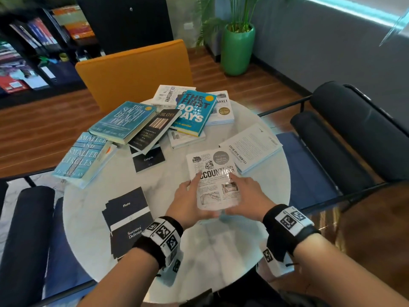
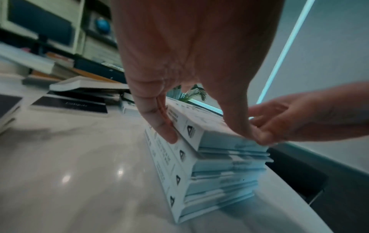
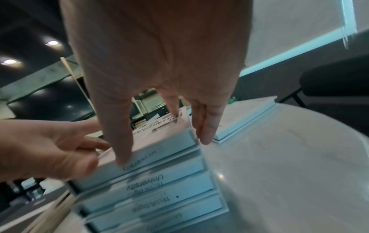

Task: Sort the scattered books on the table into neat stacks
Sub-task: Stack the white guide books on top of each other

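A stack of several white books (image 2: 219, 178) stands on the round white table (image 1: 221, 251) in front of me. Its top book, the white "Accounting" book (image 1: 212, 173), lies slightly askew on the stack. My left hand (image 1: 190, 196) holds it with fingers (image 2: 159, 126) on the spine and the thumb at the near edge. My right hand (image 1: 241, 191) grips the other side, thumb on the near page edge and fingers (image 3: 207, 126) down the right side. Scattered books lie further back: the teal South Beach Diet (image 1: 122, 120), The First 90 Days (image 1: 194, 111), and Smaller and Smaller Circles (image 1: 84, 160).
A white book (image 1: 250, 147) lies face down right of the stack. Black Plato booklets (image 1: 128, 220) sit near left, a black Caligula booklet (image 1: 148, 159) at mid table. An orange chair (image 1: 137, 67) stands behind, and dark chairs stand at the right (image 1: 345, 129) and left (image 1: 26, 229).
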Action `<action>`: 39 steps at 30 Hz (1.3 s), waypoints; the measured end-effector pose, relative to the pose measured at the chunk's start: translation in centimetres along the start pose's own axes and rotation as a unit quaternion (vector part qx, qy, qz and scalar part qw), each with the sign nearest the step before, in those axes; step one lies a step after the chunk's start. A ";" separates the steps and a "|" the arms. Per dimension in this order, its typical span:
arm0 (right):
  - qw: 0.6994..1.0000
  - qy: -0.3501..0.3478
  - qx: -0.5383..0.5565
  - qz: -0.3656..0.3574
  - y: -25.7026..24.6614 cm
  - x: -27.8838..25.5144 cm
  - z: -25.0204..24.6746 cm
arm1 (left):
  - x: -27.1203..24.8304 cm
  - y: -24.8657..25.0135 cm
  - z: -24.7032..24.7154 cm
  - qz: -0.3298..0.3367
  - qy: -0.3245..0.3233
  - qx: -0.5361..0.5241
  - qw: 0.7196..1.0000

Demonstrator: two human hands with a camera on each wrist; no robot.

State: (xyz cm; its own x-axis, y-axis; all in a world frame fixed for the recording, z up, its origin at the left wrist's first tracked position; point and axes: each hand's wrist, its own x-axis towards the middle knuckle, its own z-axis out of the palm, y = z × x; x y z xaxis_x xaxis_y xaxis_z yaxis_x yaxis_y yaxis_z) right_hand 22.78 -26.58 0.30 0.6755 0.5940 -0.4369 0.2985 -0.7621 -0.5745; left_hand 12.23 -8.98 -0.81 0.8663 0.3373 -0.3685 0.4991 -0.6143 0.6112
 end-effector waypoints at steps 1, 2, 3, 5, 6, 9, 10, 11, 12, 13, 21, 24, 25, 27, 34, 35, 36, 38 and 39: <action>1.000 -0.010 -0.029 -0.008 0.1 -0.3 0.2 | -0.3 0.2 0.0 -0.002 -0.016 0.024 1.000; 0.999 -0.011 -0.050 -0.013 0.2 -0.5 0.5 | -0.5 0.2 0.1 -0.010 -0.023 0.039 0.999; 0.998 -0.003 -0.064 -0.019 0.3 -0.5 0.7 | -0.6 0.2 0.2 -0.009 -0.017 0.048 0.999; 0.997 0.020 -0.075 -0.027 0.5 -0.4 1.0 | -0.7 0.1 0.3 -0.007 0.002 0.050 0.999; 0.996 0.028 -0.079 -0.031 0.5 -0.4 1.1 | -0.7 0.0 0.4 -0.006 0.007 0.052 0.999; 0.995 0.046 -0.086 -0.037 0.8 -0.6 1.3 | -1.0 0.3 0.6 0.002 0.013 0.062 0.998; 0.994 0.048 -0.085 -0.039 0.9 -0.7 1.4 | -1.0 0.3 0.7 0.003 0.017 0.068 0.998; 0.994 0.050 -0.083 -0.040 1.0 -0.7 1.6 | -1.1 0.4 0.8 0.005 0.019 0.074 0.997; 0.995 0.051 -0.080 -0.043 1.0 -0.7 1.6 | -1.1 0.4 0.7 0.006 0.019 0.080 0.997; 0.995 0.052 -0.075 -0.047 1.1 -0.7 1.6 | -1.1 0.5 0.7 0.005 0.018 0.090 0.996; 0.995 0.089 0.041 -0.005 1.9 1.2 -3.9 | 0.1 1.6 -2.0 -0.025 0.010 0.144 0.989; 0.989 0.134 0.023 0.057 3.9 4.7 -7.0 | 1.0 1.3 -1.8 -0.079 0.051 0.023 0.995; 0.987 0.143 0.010 0.071 4.6 5.9 -7.8 | 1.3 1.0 -1.5 -0.102 0.055 -0.013 0.993; 0.984 0.151 -0.019 0.093 5.7 8.3 -9.3 | 1.7 0.6 -0.8 -0.140 0.053 -0.071 0.986; 0.973 0.128 -0.079 0.175 9.5 16.1 -11.6 | 2.4 0.3 1.1 -0.184 0.080 -0.186 0.962; 0.972 0.117 -0.088 0.186 9.7 16.6 -11.7 | 2.4 0.1 1.3 -0.189 0.082 -0.196 0.959; 0.970 0.106 -0.097 0.198 10.1 17.0 -11.8 | 2.5 0.0 1.5 -0.191 0.083 -0.203 0.957; 0.966 0.095 -0.096 0.222 10.8 17.7 -12.1 | 2.5 -0.1 1.7 -0.192 0.084 -0.215 0.954; 0.966 0.094 -0.082 0.228 11.2 18.0 -12.1 | 2.4 0.1 1.7 -0.189 0.084 -0.219 0.953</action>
State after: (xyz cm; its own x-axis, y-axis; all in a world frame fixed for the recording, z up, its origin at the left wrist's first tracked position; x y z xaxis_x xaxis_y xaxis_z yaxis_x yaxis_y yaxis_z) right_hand 46.48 -27.53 -5.60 0.8675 0.1408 -0.4771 0.0326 -0.9731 -0.2280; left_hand 14.35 -9.46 -2.79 0.5948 0.6084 -0.5254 0.7050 -0.0809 0.7046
